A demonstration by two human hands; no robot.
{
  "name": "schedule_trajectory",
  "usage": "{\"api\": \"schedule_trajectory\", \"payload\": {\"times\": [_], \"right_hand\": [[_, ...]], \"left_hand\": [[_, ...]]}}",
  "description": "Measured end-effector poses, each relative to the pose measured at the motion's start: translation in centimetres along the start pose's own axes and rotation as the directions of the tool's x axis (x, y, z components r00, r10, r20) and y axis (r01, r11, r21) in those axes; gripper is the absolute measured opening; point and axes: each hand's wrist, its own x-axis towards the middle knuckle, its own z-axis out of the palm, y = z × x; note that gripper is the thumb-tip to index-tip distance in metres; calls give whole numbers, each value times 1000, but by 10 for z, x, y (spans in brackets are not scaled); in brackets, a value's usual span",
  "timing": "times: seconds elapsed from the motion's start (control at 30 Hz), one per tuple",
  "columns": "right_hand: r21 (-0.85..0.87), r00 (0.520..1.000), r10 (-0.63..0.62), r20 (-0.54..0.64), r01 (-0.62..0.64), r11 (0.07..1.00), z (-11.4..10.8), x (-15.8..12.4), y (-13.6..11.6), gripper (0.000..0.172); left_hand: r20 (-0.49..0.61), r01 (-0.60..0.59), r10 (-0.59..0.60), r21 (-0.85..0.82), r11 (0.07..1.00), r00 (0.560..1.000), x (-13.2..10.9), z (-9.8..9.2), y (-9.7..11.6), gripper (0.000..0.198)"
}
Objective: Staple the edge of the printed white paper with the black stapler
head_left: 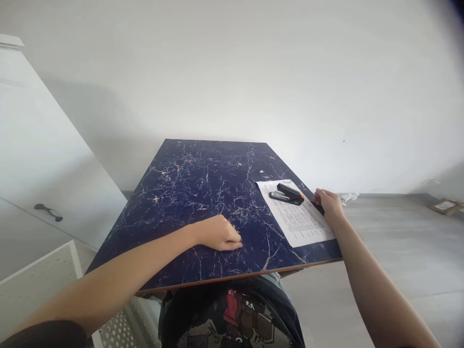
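Observation:
My left hand [218,234] rests on the dark blue marbled table top [188,188], fingers curled loosely with nothing visible in them. My right hand [328,202] lies at the table's right edge, fingers bent over the edge of a printed white sheet of paper [297,217] and touching a small dark object I cannot make out. On the far end of the paper lie a black stapler [290,193] with an orange tip and a black marker [279,196] beside it.
A white wall stands behind the table. A white cabinet [43,174] with a dark handle [48,211] is at the left, a white perforated panel [39,280] below it. Grey floor spreads to the right, with a small flat box [445,206] lying far right.

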Motion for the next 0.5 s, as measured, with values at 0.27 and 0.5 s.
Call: {"api": "schedule_trajectory", "payload": {"times": [0.27, 0.5], "right_hand": [[37, 830, -228, 509, 244, 969, 4, -19, -40, 54], [-129, 783, -172, 598, 305, 943, 17, -35, -61, 60]], "left_hand": [[-9, 16, -16, -4, 1000, 1000, -1, 3, -1, 42], [-41, 38, -40, -66, 997, 998, 11, 1, 26, 47]]}}
